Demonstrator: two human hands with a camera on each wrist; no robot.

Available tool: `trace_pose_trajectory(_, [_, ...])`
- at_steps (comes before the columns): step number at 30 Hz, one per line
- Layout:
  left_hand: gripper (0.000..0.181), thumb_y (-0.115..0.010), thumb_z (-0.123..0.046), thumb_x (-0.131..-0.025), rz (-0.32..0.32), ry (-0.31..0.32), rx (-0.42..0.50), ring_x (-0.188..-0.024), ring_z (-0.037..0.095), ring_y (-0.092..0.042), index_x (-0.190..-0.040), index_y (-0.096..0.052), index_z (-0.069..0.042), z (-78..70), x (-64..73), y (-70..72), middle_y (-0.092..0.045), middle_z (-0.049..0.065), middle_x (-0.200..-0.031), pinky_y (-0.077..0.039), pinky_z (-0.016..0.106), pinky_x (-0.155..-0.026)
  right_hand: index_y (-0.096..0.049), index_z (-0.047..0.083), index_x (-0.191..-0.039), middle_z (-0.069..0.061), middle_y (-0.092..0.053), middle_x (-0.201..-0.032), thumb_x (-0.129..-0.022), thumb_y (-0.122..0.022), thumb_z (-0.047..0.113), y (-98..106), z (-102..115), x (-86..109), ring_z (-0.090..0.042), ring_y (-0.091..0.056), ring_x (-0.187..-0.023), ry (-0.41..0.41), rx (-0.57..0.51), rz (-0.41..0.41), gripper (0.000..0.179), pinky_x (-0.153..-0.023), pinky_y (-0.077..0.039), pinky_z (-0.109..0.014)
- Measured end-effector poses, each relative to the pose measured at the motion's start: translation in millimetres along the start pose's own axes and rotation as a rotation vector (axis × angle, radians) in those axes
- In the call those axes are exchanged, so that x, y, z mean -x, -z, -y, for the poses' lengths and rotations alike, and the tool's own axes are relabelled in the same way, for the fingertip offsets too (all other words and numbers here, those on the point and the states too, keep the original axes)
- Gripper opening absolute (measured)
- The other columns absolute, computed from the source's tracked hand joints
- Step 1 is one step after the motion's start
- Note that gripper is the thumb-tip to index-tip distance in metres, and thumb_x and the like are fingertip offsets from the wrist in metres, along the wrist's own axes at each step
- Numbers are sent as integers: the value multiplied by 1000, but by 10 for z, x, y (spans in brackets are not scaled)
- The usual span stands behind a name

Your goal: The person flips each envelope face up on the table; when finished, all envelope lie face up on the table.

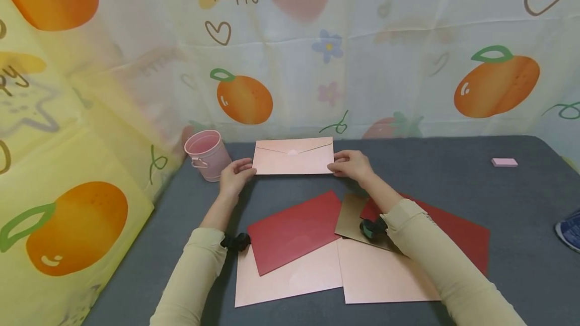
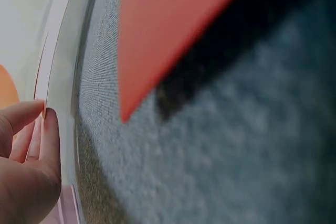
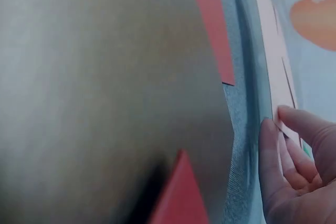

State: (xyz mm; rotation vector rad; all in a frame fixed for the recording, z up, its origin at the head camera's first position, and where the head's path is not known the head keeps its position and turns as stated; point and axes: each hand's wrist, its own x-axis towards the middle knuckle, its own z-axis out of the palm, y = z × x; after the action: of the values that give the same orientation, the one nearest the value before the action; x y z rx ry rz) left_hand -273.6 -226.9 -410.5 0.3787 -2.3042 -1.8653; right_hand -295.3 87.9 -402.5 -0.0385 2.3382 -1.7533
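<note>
A pale pink envelope (image 1: pixel 293 161), its pointed flap folded down, is held up near the back of the dark grey surface. My left hand (image 1: pixel 235 179) pinches its left end between thumb and fingers. At the opposite end, my right hand (image 1: pixel 354 166) grips the envelope the same way. Both wrist views show the envelope edge-on, with the left hand (image 2: pixel 31 161) and the right hand (image 3: pixel 299 166) each pinching an end. Below the hands lie a red envelope (image 1: pixel 294 233), a gold one (image 1: pixel 351 215) and two pink ones, overlapping; the right sleeve covers part of the pile.
A pink bucket (image 1: pixel 206 154) stands just left of my left hand. Another red envelope (image 1: pixel 457 225) lies under the right forearm. A small pink block (image 1: pixel 504 162) sits far right, and a blue shoe (image 1: pixel 568 230) shows at the edge. A fruit-print curtain (image 1: pixel 290 54) hangs behind.
</note>
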Motion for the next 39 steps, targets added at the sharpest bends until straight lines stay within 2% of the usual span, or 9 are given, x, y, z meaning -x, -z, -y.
trace_pose_trajectory(3, [38, -69, -1, -88, -12, -3, -26, -98, 17, -62, -125, -62, 0, 12, -14, -32, -64, 20, -119, -51, 25, -84, -55, -4, -133, -21, -65, -114, -89, -71, 10, -29, -16, -21, -14, -70, -82, -13, 16, -36, 49, -78, -56, -29])
trace_pose_trajectory(8, [37, -66, -3, -90, 6, -20, -76, -115, 25, -59, -127, -61, 0, 23, -31, -81, -63, 20, -124, -46, 31, -93, -60, 1, -131, -17, -68, -112, -89, -72, 15, -44, -44, -65, -15, -71, -84, -21, 92, -103, 46, -79, -56, -29])
trace_pose_trajectory(14, [35, -62, -6, -94, 52, -28, -112, -120, 27, -57, -128, -60, 0, 33, -6, -131, -61, 18, -129, -44, 38, -100, -64, 1, -127, -14, -72, -105, -88, -73, 19, -37, -66, -75, -18, -72, -85, -15, 183, -161, 44, -85, -53, -35])
trace_pose_trajectory(19, [37, -60, -7, -96, 88, -33, -139, -124, 29, -53, -131, -57, 1, 41, 6, -146, -58, 20, -132, -41, 40, -103, -67, 2, -122, -10, -74, -95, -87, -73, 21, -47, -84, -96, -20, -71, -83, 4, 254, -199, 40, -84, -52, -37])
trace_pose_trajectory(25, [38, -59, -11, -97, 134, -47, -215, -127, 29, -50, -134, -55, 0, 39, 16, -133, -56, 20, -134, -40, 42, -105, -69, 2, -120, -9, -74, -92, -87, -71, 19, -47, -77, -111, -25, -68, -88, 25, 303, -214, 37, -81, -50, -35])
trace_pose_trajectory(33, [39, -59, -16, -98, 164, -99, -347, -123, 28, -51, -135, -55, -5, 35, 14, -114, -57, 16, -132, -40, 43, -103, -66, 2, -124, -11, -73, -98, -90, -67, 18, -25, -54, -121, -26, -67, -92, 26, 326, -187, 38, -83, -50, -36])
trace_pose_trajectory(39, [40, -61, -18, -96, 177, -126, -403, -121, 28, -53, -134, -57, -5, 30, 18, -121, -57, 16, -132, -41, 43, -102, -65, 2, -126, -12, -73, -99, -91, -66, 18, -17, -36, -121, -26, -67, -90, 26, 344, -176, 38, -82, -50, -36])
